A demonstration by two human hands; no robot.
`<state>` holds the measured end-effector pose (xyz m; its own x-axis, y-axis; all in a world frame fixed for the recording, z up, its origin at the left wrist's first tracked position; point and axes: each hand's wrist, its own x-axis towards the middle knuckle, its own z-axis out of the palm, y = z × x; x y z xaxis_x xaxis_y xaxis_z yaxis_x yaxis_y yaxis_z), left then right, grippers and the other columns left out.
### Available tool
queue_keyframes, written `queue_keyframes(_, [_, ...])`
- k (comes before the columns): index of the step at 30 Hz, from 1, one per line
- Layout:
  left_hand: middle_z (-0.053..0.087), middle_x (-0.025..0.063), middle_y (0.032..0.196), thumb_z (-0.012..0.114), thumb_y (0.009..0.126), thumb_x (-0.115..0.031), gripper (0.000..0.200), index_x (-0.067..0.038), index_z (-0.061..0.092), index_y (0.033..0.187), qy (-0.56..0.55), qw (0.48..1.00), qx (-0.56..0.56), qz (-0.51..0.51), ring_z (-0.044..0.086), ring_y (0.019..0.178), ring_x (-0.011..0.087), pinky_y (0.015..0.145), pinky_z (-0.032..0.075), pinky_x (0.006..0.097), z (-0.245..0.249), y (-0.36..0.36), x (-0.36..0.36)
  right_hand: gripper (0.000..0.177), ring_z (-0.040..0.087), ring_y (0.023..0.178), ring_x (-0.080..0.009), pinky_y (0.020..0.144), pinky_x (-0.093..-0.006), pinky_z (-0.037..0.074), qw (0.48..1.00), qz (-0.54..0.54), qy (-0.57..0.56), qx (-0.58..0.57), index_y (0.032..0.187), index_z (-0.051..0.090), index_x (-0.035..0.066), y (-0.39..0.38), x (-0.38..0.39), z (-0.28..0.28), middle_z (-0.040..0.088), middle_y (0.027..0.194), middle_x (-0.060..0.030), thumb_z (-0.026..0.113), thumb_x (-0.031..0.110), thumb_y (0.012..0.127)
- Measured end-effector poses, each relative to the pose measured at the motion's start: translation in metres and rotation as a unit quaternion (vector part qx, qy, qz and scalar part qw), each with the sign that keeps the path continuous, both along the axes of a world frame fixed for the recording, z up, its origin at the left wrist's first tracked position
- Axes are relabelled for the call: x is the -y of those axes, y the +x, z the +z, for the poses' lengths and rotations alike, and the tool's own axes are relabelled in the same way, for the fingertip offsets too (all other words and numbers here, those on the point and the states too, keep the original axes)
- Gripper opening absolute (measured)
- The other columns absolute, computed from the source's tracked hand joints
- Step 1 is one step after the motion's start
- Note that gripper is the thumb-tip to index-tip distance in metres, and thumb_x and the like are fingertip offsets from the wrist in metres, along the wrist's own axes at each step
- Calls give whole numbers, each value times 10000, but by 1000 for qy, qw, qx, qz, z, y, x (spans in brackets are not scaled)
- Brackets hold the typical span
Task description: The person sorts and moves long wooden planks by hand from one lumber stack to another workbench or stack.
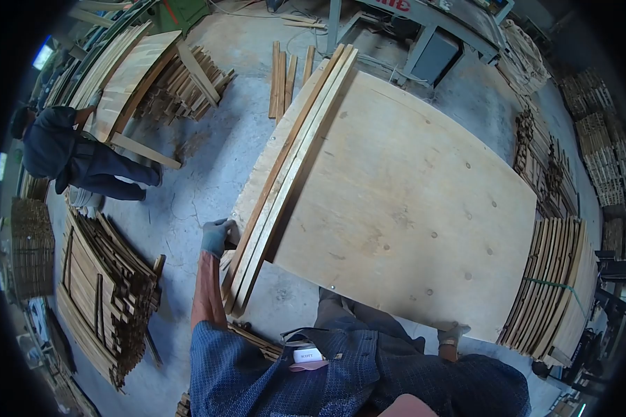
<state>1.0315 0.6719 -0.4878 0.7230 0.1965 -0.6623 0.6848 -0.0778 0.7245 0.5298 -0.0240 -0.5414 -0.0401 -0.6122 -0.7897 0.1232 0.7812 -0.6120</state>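
Note:
A large plywood board spans the space in front of me at waist height. Along its left side lie long wooden strips, side by side, their near ends jutting past the board's edge. My left hand, in a grey glove, is closed at the board's left edge beside the strips; its fingertips are partly hidden. At the near right edge, my right hand, also gloved, grips the plywood with fingers over the top.
A person stands at the left by a wooden panel. Slat stacks lie at the left and right, the right one tied with green strap. Loose wood strips lie on the floor beyond. A machine stands at the back.

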Motion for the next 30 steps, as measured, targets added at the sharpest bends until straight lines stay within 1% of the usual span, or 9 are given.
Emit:
queue_keyframes(2, [689, 109, 754, 739, 866, -193, 293, 3, 763, 1082, 11, 1000, -13, -12, 673, 578, 213, 511, 600, 380, 28, 11, 16, 920, 509, 1278, -420, 1081, -663, 408, 1000, -10, -11, 10, 1203, 576, 130, 1, 2, -12, 558, 1381, -163, 199, 905, 883])
queue_keyframes(5, [671, 65, 731, 739, 874, -230, 273, -29, 774, 1055, 2, 1000, -17, -25, 634, 542, 174, 479, 555, 340, 19, 14, 13, 830, 612, 1097, -316, 994, -573, 503, 1000, -18, 4, -7, 1106, 604, 169, 6, 0, -7, 654, 1112, -46, 233, 883, 902])
queue_keyframes(11, [626, 2, 691, 730, 909, -311, 238, -79, 771, 942, 5, 999, -2, -49, 574, 512, 120, 453, 474, 282, 24, 10, 13, 803, 622, 1043, -322, 961, -569, 522, 999, -19, -25, 21, 1074, 580, 186, 12, -8, -3, 636, 1014, -25, 245, 893, 896])
queue_keyframes(14, [690, 44, 801, 736, 918, -272, 314, -27, 765, 1112, 22, 997, -8, -78, 648, 581, 174, 487, 542, 334, 23, 12, 10, 824, 615, 1048, -326, 950, -574, 528, 1000, -13, -19, 16, 1144, 575, 184, 9, -6, -7, 630, 1027, -25, 241, 895, 895])
queue_keyframes(17, [687, 34, 788, 733, 920, -273, 325, -15, 762, 1115, 35, 996, 11, -85, 648, 589, 162, 492, 535, 322, 1, 11, 2, 833, 593, 1105, -339, 961, -582, 523, 999, -14, -32, -2, 1214, 554, 177, 5, -1, -16, 612, 1119, -60, 235, 882, 906])
queue_keyframes(20, [680, 27, 783, 731, 922, -272, 323, -6, 761, 1101, 53, 993, 27, -107, 628, 579, 145, 487, 514, 307, 15, 7, 9, 828, 560, 1165, -357, 968, -594, 517, 999, -4, -36, 11, 1239, 534, 169, 11, -6, -3, 572, 1217, -96, 228, 868, 917])
queue_keyframes(23, [652, 8, 750, 726, 925, -273, 302, -5, 765, 1058, 30, 996, 23, -78, 574, 543, 120, 461, 462, 293, 23, 5, 15, 870, 543, 1232, -368, 1056, -633, 459, 999, -14, -30, -16, 1452, 448, 201, 7, -2, -9, 566, 1269, -86, 218, 854, 926])
queue_keyframes(26, [658, 9, 754, 723, 926, -272, 304, 0, 766, 1054, 13, 996, 35, -85, 575, 543, 118, 464, 458, 287, 9, 6, 7, 867, 543, 1231, -370, 1041, -634, 466, 999, -11, -41, -24, 1408, 468, 187, 18, -10, 5, 568, 1255, -88, 227, 861, 920])
queue_keyframes(30, [692, 25, 795, 734, 919, -253, 315, 11, 763, 1089, 37, 995, 15, -91, 641, 611, 136, 526, 525, 291, 16, 7, 9, 878, 549, 1198, -387, 994, -633, 480, 999, -27, -9, -30, 1292, 518, 157, 7, -1, -8, 566, 1254, -94, 255, 892, 892])
